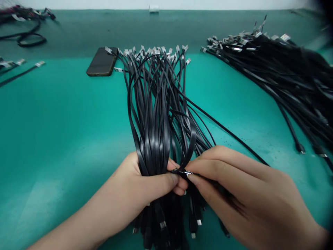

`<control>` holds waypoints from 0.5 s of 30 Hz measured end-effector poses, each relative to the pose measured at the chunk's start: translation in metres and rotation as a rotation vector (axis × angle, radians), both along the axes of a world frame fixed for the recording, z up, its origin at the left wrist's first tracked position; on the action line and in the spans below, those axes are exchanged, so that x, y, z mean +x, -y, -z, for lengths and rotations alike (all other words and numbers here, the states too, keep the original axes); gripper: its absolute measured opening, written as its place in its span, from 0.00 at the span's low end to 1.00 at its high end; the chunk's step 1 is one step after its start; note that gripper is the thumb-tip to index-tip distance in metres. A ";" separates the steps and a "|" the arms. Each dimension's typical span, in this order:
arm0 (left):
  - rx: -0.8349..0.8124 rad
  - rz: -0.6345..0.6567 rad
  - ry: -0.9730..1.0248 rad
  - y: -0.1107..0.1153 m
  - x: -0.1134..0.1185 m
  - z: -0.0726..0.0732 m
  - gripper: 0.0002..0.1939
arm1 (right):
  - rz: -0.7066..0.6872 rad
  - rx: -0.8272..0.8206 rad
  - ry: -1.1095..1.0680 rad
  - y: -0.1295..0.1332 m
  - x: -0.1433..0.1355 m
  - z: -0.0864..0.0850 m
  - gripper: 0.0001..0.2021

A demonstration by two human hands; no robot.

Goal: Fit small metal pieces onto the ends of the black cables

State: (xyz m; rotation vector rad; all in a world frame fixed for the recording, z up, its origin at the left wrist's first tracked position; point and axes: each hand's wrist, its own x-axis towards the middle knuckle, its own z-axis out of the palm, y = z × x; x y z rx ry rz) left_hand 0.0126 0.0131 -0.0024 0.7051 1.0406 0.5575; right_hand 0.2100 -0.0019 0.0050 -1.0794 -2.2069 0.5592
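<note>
Bundle of flat, ribbon-like black cables (154,139), gathered in the left hand (143,187) and fanning out beyond the fingers. Nearest, below the left fingers: black moulded plugs with small metal tips (162,224), pointing back this way, partly in shadow. Around the bundle: left fingers curled, thumb laid across the front, gripping the cables. Just beside the left thumb tip: small black connector with a shiny end (186,173), pinched between thumb and forefinger of the right hand (249,194). Remaining right fingers folded in behind, mostly hidden; impossible to say whether also touching cables. Just above the pinch: flat black cable loop (193,135), arching up and back toward the bundle. Above the right knuckles: single straight black cable (229,130), slanting from the bundle to behind the hand.

Straight beyond the fingers, at the bundle's far end: cluster of silvery-white rectangular plugs (156,52). To the left of that cluster, well apart from the fingers: dark rectangular phone (102,62), with one plug across its corner. Beyond the right hand: large heap of black cables (281,73) with silvery plugs. Far left of the fingers: blurred black cable coil (31,40). Under everything: smooth green work surface (65,107).
</note>
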 end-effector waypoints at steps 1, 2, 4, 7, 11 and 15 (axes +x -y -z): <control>-0.009 -0.001 -0.007 0.000 0.000 -0.001 0.07 | -0.002 -0.005 0.001 0.000 0.000 0.000 0.10; -0.018 -0.002 -0.002 0.000 0.000 -0.002 0.07 | -0.003 -0.010 0.003 -0.001 0.000 0.000 0.10; -0.021 0.001 0.011 0.000 0.000 -0.002 0.07 | 0.004 -0.020 0.001 -0.001 -0.001 -0.001 0.10; -0.025 0.003 0.015 0.000 0.001 -0.002 0.07 | 0.016 -0.031 -0.017 -0.002 -0.001 -0.002 0.10; -0.039 0.001 -0.004 -0.001 0.001 -0.004 0.07 | 0.022 -0.053 -0.034 -0.002 -0.001 -0.002 0.11; -0.046 0.005 0.001 -0.002 0.000 -0.006 0.10 | 0.032 -0.066 -0.031 0.000 0.000 -0.002 0.11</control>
